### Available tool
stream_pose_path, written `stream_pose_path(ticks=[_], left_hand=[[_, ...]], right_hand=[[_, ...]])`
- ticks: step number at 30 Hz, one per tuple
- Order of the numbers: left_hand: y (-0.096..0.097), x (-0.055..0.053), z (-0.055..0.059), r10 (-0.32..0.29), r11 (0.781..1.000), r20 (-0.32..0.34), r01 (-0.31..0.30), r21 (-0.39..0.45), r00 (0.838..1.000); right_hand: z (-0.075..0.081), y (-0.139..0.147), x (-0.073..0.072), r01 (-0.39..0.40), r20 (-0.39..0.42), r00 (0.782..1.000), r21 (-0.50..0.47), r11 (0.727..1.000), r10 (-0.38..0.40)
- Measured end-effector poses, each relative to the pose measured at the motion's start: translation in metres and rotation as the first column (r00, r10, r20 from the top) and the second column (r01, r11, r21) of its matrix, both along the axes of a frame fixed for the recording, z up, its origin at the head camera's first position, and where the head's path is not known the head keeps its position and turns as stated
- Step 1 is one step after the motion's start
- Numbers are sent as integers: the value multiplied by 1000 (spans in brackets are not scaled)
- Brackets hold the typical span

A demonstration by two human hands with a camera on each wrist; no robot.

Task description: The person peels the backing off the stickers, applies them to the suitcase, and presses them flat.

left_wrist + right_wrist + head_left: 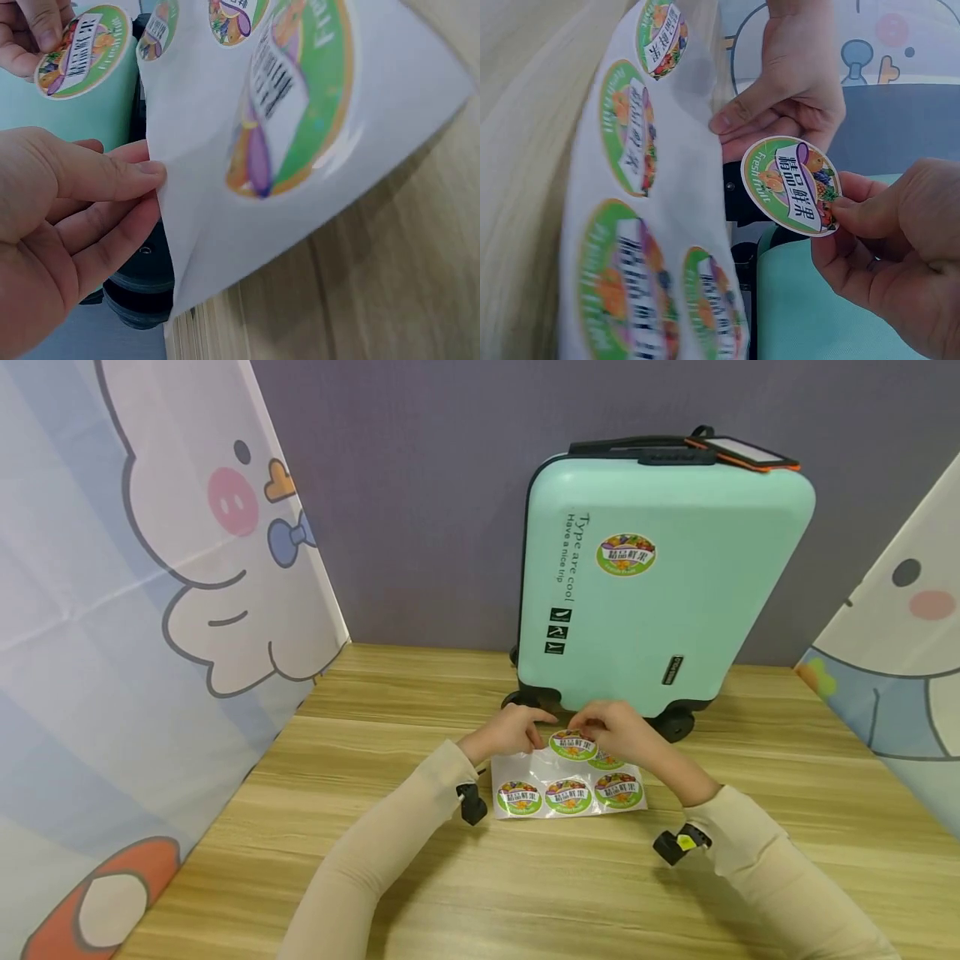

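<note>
My left hand [512,729] pinches the edge of a white sticker sheet [202,247] between thumb and fingers. By its rim, my right hand [900,240] holds a single oval fruit sticker [789,186], which is separated from the sheet. Several matching stickers [567,796] are still on the sheet, three along its near edge and one at the upper right. In the left wrist view the sheet is lifted and slightly bent. Just beyond both hands stands a mint-green suitcase [675,577], upright on black wheels.
One fruit sticker [626,555] is on the suitcase front, beside printed lettering. A tag with an orange edge [742,452] lies by the suitcase's top handle. The wooden table [360,710] meets a grey backdrop [420,510], with cartoon-printed cloths [67,577] at both sides.
</note>
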State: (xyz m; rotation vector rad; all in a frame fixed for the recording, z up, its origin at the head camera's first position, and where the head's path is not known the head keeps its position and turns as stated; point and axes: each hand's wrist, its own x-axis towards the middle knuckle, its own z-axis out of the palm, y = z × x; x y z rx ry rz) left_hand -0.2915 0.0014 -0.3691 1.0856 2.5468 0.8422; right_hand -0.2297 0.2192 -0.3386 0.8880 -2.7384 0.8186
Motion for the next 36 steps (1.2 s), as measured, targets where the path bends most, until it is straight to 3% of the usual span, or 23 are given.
stream_pose_path(ticks=[10, 17, 24, 28, 33, 36], left_hand=[[-1, 1, -4, 0, 1000, -44, 0, 0, 999], [-3, -1, -8, -7, 1000, -76, 9, 21, 997], [-5, -1, -9, -26, 988, -4, 26, 154, 1000], [-4, 1, -9, -28, 950, 113, -8, 313, 993], [-1, 6, -3, -25, 865, 224, -91, 493, 974], [1, 9, 0, -18, 819, 258, -134, 559, 966]], right_hand=[[8, 0, 0, 76, 107, 992, -52, 996, -70], [12, 1, -2, 102, 105, 990, -55, 993, -96], [14, 3, -1, 109, 102, 989, -56, 992, -103], [16, 5, -2, 132, 127, 984, -63, 989, -123], [20, 7, -3, 162, 168, 975, -82, 983, -146], [22, 7, -3, 173, 176, 972, -98, 980, -154]])
